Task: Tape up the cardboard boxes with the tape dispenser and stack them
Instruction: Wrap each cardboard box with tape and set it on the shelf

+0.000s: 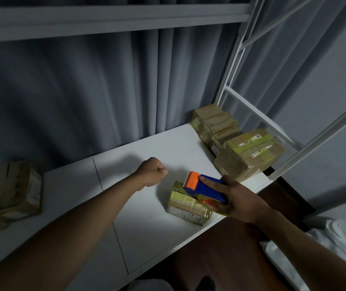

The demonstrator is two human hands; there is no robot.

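A small cardboard box (186, 204) wrapped in yellowish tape lies on the white table (138, 206) near its front edge. My right hand (237, 198) grips a blue and orange tape dispenser (203, 186), whose orange head rests on the box's top far end. My left hand (153, 173) hovers over the table to the left of the box, curled into a fist with nothing in it.
Several taped boxes (249, 156) stand in a row along the table's right side, against a white metal rack frame (258, 114). More cardboard boxes (18, 190) sit at the table's far left. Grey curtains hang behind. White cloth (325, 238) lies at the lower right.
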